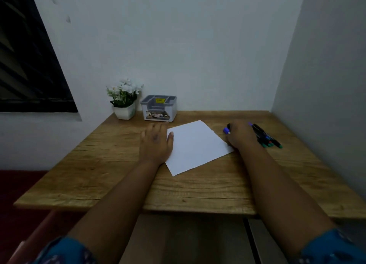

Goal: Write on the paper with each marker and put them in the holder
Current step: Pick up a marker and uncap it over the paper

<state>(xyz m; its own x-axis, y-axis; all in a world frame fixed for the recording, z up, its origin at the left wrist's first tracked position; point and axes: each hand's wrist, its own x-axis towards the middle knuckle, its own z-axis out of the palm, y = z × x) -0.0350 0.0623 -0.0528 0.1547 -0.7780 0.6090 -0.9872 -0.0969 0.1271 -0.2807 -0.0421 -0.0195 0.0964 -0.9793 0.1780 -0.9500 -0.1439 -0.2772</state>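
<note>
A potted white flower (124, 99) and a grey holder (159, 108) stand at the table's (99, 164) far edge. The left hand (156, 142) lies flat, fingers straight, its thumb on the paper (195, 148). The right hand (240, 134) grips a blue-capped marker (226, 130) at the paper's right. More markers (266, 138) lie just right of it.

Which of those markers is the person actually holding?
The blue-capped marker, gripped in the right hand beside the paper. The other markers lie untouched in a bunch on the table, further right.
</note>
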